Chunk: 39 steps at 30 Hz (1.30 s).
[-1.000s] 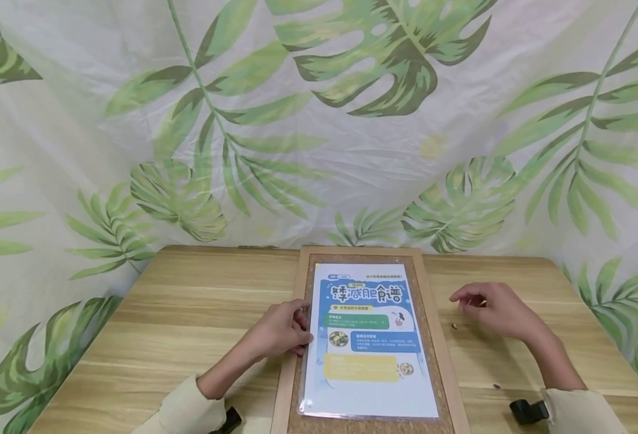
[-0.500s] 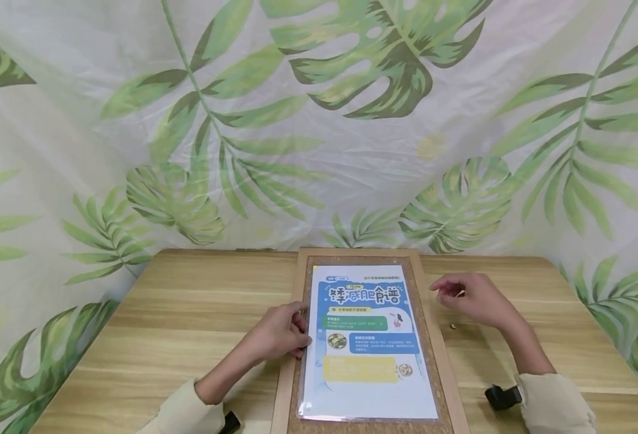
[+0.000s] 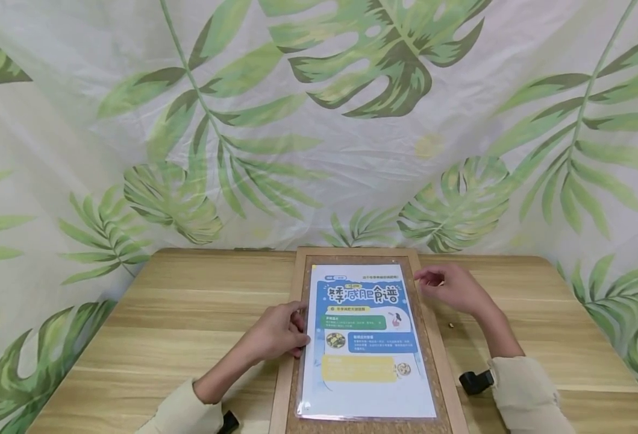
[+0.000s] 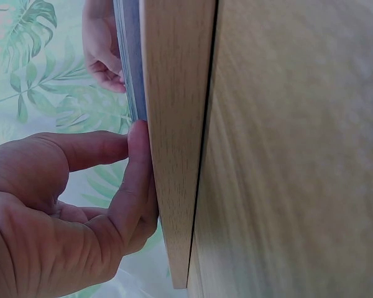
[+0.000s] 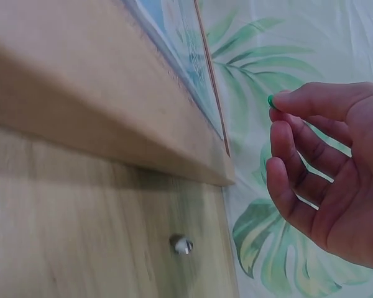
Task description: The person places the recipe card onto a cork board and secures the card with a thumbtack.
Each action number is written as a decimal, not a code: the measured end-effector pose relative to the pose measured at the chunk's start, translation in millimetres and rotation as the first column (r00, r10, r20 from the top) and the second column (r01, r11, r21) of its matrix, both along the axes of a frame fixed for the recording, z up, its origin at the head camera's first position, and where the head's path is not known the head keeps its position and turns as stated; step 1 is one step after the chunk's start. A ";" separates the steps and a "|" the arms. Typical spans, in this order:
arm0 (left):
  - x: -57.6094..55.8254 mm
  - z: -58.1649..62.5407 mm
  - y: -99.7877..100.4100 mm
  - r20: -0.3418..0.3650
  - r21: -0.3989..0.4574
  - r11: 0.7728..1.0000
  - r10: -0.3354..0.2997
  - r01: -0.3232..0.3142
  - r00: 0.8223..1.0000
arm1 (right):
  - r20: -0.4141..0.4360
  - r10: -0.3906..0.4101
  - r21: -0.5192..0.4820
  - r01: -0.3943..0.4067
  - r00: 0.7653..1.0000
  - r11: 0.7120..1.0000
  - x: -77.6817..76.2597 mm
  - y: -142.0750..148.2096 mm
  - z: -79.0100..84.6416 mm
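Note:
A laminated poster point(image 3: 370, 386) with blue, green and yellow panels lies on a wood-framed cork board point(image 3: 443, 395). My left hand point(image 3: 279, 331) is at the poster's left edge, its thumb and index finger pinching that edge beside the frame; its other fingers are curled against the frame's side. Above the board's right side, my right hand point(image 3: 451, 289) is near the upper right corner, apart from the poster. Its thumb and index finger pinch a small green thumbtack point(image 5: 271, 101), mostly hidden by the fingertips. A small yellow spot point(image 3: 314, 266), perhaps another tack, shows at the poster's top left corner.
A small shiny tack-like piece point(image 5: 183, 245) lies on the wooden table point(image 3: 205, 289), right of the board. Behind the table hangs a leaf-patterned cloth point(image 3: 297, 150). The board's far end comes close to the cloth. Black wrist cameras point(image 3: 476, 382) hang at the sleeves.
My right hand has moved left and away from me, from beside the board to over its upper right edge. The left hand has kept its place at the poster's edge.

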<state>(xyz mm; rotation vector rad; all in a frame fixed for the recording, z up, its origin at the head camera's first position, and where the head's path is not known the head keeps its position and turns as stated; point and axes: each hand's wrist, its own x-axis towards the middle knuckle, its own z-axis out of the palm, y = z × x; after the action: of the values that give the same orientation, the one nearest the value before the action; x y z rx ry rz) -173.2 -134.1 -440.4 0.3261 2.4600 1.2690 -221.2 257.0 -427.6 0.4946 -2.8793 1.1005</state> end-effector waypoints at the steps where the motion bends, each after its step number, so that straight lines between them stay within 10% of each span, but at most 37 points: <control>1: -0.1 0.0 0.1 0.001 0.001 1.000 0.000 0.000 1.000 | 0.005 -0.004 -0.002 0.004 1.000 1.000 -1.3 -1.5 -0.3; 39: 0.1 -1.3 -1.7 0.018 0.027 1.000 -0.003 0.003 1.000 | 0.064 0.004 0.042 -0.006 0.998 0.999 -57.1 -20.3 -22.0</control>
<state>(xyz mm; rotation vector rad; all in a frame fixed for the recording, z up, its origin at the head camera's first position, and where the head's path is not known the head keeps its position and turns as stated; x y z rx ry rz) -173.1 -135.8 -441.6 0.3243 2.4285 1.2993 -278.4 236.7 -449.6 0.4771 -2.9635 1.0775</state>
